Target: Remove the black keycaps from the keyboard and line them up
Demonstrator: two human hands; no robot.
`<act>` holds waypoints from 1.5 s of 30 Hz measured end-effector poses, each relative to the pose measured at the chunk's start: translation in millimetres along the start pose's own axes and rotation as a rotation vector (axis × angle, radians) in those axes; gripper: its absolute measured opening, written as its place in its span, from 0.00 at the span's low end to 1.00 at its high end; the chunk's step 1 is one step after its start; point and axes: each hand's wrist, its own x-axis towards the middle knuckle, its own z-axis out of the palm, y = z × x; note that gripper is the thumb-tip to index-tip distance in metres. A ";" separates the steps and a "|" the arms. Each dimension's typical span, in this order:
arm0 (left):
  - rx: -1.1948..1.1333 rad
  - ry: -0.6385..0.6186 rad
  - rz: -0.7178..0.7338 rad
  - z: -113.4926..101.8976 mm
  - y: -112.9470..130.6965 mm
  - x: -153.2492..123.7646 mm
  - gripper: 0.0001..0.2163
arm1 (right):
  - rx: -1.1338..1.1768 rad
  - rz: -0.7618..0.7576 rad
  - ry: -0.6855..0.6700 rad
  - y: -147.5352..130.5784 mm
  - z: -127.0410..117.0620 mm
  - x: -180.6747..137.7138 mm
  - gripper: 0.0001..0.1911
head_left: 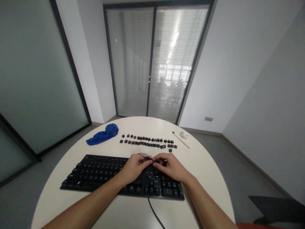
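Observation:
A black keyboard lies across the round white table, its cable running toward me. Both of my hands hover over its far right edge. My left hand is closed in a pinch on a small thin tool with a pale handle. My right hand is closed too, its fingertips meeting the left hand's at a small dark piece, likely a keycap. Two rows of loose black keycaps lie beyond the keyboard.
A crumpled blue cloth sits at the back left of the table. A thin pale stick and a small white object lie at the back right. A dark chair edge shows at lower right.

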 end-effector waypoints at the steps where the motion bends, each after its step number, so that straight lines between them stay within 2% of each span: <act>1: 0.014 -0.002 0.011 0.0 0.7 -0.3 0.08 | 0.016 0.002 -0.008 0.4 -1.1 -0.4 0.10; 6: 0.101 -0.024 0.071 0.2 6.3 -2.3 0.07 | 0.059 -0.022 -0.026 1.3 -5.3 -1.2 0.12; 14: 0.089 -0.029 0.117 -0.8 6.0 -3.5 0.06 | 0.099 -0.051 -0.068 -5.4 -10.2 -0.7 0.13; 21: 0.124 -0.094 0.144 -2.8 5.7 -3.6 0.06 | 0.130 0.012 -0.083 -2.6 -13.0 -1.9 0.13; 26: 0.175 -0.145 0.101 -2.0 8.3 -4.6 0.06 | 0.213 0.040 -0.084 3.6 -14.2 -2.2 0.14; 29: 0.188 -0.145 0.102 -1.1 9.3 -5.0 0.06 | 0.322 0.105 -0.002 14.2 -13.7 -1.7 0.17; 36: 0.209 -0.053 0.068 -0.8 7.7 -3.3 0.07 | 0.484 0.207 0.326 52.5 -23.3 3.2 0.23; 40: 0.255 0.027 0.002 0.2 4.0 -2.4 0.09 | 0.368 0.269 0.450 68.7 -36.3 0.3 0.23; 45: 0.252 0.049 -0.047 0.2 1.7 -2.4 0.09 | 0.026 0.394 0.521 82.4 -45.8 -6.3 0.18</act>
